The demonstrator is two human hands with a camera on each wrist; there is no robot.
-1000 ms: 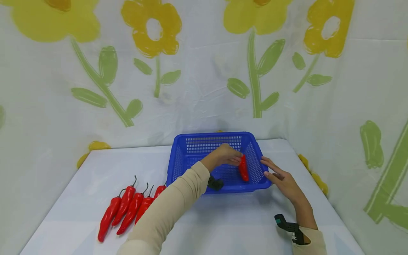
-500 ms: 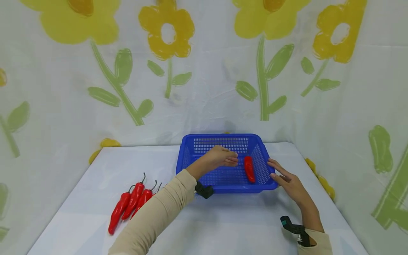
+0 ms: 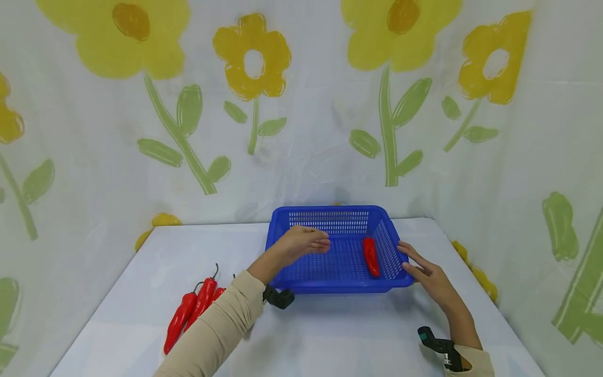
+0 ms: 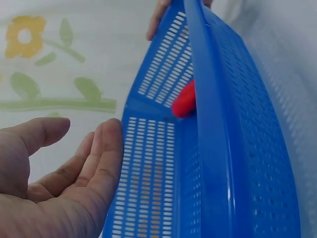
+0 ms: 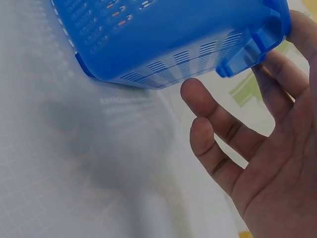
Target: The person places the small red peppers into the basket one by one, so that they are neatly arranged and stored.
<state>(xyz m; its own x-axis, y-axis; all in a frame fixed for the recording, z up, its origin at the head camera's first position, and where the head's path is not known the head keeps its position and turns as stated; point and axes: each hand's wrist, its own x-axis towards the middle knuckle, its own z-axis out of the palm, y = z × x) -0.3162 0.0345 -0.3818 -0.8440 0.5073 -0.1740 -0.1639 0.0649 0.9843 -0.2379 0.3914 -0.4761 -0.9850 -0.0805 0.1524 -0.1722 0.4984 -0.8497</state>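
My left hand (image 3: 301, 242) hovers over the left part of a blue plastic basket (image 3: 330, 287), holding nothing. In the left wrist view its thumb and fingers (image 4: 106, 163) stand apart. One red chili pepper (image 3: 371, 257) lies inside the basket along the right wall. My right hand (image 3: 431, 275) holds the basket's right rim near the front corner, fingertips and thumb at the edge. In the right wrist view two of its fingers hang free below the rim. More red chili peppers (image 3: 181, 317) lie on the table at left, partly hidden by my left sleeve.
The white table (image 3: 330, 335) meets a flower-printed cloth (image 3: 311, 173) behind and at the sides. A black wrist camera mount (image 3: 279, 297) on my left wrist hangs near the basket's front rim. Another black mount (image 3: 438, 343) sits on my right wrist.
My left hand has let go of the chili pepper in the basket and drawn back to the left. My right hand has stayed at the basket's right rim. The view has shifted slightly.
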